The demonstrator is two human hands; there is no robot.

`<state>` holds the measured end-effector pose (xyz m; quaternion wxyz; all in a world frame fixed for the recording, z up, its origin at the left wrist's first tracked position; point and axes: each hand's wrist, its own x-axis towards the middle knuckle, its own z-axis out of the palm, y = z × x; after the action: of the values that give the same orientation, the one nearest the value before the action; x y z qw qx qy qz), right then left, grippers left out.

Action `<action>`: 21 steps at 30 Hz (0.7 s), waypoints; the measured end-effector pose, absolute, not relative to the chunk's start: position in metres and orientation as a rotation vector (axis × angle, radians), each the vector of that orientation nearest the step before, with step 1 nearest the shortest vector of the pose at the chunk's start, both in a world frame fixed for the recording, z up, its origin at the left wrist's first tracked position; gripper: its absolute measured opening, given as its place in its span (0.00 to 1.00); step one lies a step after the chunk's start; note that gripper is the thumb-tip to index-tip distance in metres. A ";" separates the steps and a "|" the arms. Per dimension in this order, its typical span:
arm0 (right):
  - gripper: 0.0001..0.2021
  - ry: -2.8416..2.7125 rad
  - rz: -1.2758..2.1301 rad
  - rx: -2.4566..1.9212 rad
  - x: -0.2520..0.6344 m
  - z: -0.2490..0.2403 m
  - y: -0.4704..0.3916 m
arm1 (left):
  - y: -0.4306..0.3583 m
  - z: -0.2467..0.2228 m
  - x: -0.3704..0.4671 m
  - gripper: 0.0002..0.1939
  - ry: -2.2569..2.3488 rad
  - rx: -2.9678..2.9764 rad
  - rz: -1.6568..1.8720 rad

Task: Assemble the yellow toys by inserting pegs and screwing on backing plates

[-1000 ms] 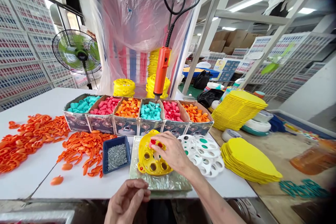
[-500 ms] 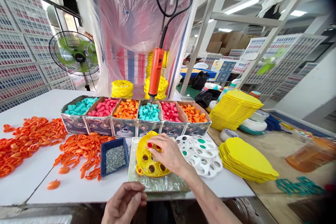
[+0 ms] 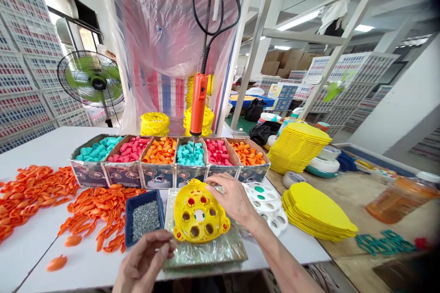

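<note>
A yellow plastic shell with several round holes lies on a plastic-wrapped pad. My right hand rests at the shell's upper right edge, fingers curved and apart, holding nothing visible. Left of the shell's lower edge is my left hand, its fingers bent and spread with no object seen between them. A blue tray of small metal screws stands just beyond my left hand. Above the boxes hangs an orange electric screwdriver, its tip over the turquoise parts.
Six joined boxes hold turquoise, pink and orange pieces. Orange parts are heaped at left. White perforated plates lie right of the pad, near stacked yellow sheets. A fan stands behind at left.
My right hand has moved off the shell's middle to its upper right edge, uncovering the holes. The shell is turned differently. My left hand has shifted left. The camera view has shifted slightly.
</note>
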<state>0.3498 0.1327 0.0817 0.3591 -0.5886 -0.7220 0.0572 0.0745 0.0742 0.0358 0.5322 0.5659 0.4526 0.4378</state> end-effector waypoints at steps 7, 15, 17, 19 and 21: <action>0.11 -1.890 0.024 -1.616 0.384 0.117 0.190 | 0.170 0.077 0.063 0.16 1.218 2.158 1.208; 0.13 -2.197 -0.169 -1.842 0.366 0.124 0.276 | 0.287 0.101 0.086 0.13 1.398 2.654 0.883; 0.11 -2.267 -0.203 -1.906 0.359 0.120 0.289 | 0.306 0.101 0.093 0.11 1.453 2.696 0.784; 0.13 -2.312 -0.234 -1.959 0.354 0.117 0.298 | 0.322 0.101 0.099 0.11 1.486 2.735 0.680; 0.14 -2.334 -0.266 -1.995 0.352 0.115 0.304 | 0.336 0.100 0.106 0.13 1.510 2.768 0.590</action>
<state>0.3522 0.3036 0.1150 0.0300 -0.6471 -0.7569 -0.0863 0.1060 0.3357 0.1003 -0.0330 0.8623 0.4706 0.1839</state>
